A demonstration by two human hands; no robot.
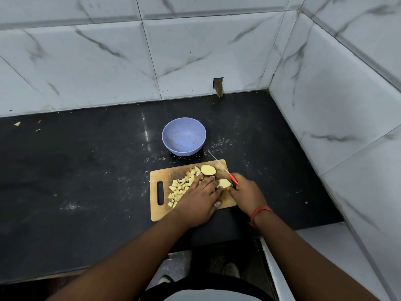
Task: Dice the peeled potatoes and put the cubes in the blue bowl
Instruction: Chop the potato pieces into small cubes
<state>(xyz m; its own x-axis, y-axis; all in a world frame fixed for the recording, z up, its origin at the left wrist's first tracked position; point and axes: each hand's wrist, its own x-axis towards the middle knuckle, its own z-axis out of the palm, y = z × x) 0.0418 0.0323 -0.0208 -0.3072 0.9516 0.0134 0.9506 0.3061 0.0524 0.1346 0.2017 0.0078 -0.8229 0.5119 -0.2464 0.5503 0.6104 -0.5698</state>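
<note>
Two potato halves: our left hand (201, 197) lies flat-fingered on the nearer half (224, 183); our right hand (246, 192), just right, grips the knife (219, 163)

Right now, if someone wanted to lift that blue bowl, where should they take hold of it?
Probably by the rim of the blue bowl, from above on its near-left side. It stands upright, looks empty, and has no handle, so the open rim is the only edge to pinch. The knife points toward its right, and the chopping board sits just in front.
</note>
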